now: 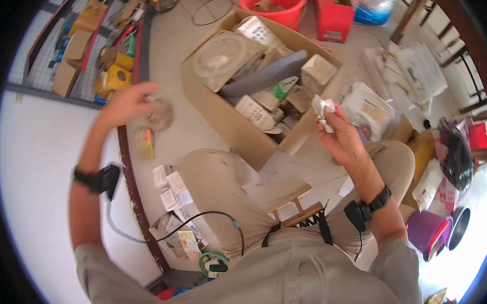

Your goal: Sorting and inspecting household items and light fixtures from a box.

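My right hand grips a crumpled piece of white and silvery wrapping over the right edge of a large cardboard box. In the box lie several small cartons, a long grey padded piece, a clear-lidded package and a green and white packet. My left hand is blurred, raised to the left of the box with its fingers apart. Below and beside it, a transparent bag rests on the floor; no object shows in that hand.
Shelves of small goods stand upper left. Several small white cartons lie beside my left knee. Beyond the box are a red basin and a red carton. Plastic-wrapped packs and a purple bucket are at right.
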A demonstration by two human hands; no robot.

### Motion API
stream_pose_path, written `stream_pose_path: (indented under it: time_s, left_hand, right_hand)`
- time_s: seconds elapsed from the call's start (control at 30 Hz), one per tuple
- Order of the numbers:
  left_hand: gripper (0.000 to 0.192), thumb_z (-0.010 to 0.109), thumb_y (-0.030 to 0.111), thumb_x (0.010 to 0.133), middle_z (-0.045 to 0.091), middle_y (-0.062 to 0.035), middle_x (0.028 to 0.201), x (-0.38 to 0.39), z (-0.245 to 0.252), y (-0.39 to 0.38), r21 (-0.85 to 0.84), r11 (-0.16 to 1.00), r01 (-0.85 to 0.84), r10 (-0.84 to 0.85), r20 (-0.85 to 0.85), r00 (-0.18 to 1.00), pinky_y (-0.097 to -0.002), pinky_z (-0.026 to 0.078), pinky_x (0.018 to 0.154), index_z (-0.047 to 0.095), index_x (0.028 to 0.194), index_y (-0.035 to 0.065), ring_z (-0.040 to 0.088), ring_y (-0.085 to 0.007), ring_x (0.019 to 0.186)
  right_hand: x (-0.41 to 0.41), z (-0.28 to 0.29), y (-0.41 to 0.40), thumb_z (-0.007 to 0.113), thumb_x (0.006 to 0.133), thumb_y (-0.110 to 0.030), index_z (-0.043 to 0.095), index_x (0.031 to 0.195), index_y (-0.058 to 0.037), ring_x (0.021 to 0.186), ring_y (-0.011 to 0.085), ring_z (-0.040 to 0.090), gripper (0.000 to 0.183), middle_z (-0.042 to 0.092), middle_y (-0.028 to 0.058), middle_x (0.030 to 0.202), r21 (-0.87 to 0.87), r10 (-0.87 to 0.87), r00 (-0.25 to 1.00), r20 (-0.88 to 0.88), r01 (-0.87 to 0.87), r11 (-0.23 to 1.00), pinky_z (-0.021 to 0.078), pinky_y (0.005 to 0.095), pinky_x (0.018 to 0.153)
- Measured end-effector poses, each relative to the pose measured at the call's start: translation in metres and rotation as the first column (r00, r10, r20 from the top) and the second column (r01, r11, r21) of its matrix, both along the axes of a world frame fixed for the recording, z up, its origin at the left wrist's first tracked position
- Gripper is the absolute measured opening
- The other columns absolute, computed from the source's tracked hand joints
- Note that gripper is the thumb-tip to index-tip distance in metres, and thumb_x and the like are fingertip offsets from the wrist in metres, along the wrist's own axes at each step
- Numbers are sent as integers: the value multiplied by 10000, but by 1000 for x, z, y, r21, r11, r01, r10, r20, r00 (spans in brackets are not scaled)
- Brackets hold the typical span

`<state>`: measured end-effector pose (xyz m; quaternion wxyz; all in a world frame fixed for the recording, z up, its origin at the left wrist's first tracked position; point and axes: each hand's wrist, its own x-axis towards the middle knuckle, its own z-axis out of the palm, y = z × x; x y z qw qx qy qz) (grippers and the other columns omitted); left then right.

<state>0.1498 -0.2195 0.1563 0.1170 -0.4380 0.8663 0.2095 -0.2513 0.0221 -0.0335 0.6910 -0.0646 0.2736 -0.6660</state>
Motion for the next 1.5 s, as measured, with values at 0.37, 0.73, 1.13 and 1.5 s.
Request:
stream_pose_path:
  time_s: [0.37,0.73,1.13,1.5]
  left_hand:
    - [429,505,110,938,471,-292,1214,-37,-242,-68,891,142,-431,974,-203,-98,-506,528,915,340,1299,-52,548,-389,1083]
    - [667,527,460,957,510,-181,1183,-81,-220,-88,907,-49,-417,981,-34,-190,-575,414,985,308,1419,32,548,-335,1056]
    - [615,581,507,918,563,-148,1303,-92,-232,-121,965,255,67,947,-235,-221,-474,432,1038,478,1341,72,567,-296,1173]
    - [454,604,173,924,549,-138,1305,-114,-213,-87,934,339,-117,860,-358,-364,-488,483,993,456,1338,56,545,-297,1188]
  right_hand:
    - [6,-2,-7,533,985,-104,557,1228,-89,871,114,583,245,595,1,1080,220,17,972,-232,36,975,503,256,772]
    - [4,0,-14,540,984,-117,562,1230,-82,817,90,589,249,608,-14,1009,224,50,969,-240,6,975,493,230,703]
    - [-8,-7,-10,550,981,-117,553,1241,-73,834,100,569,264,595,2,1021,200,0,968,-252,52,978,466,251,691]
    - [-4,-16,-16,599,932,-57,567,1251,-71,1012,81,554,321,604,-5,1114,78,-60,751,-658,147,986,445,237,850]
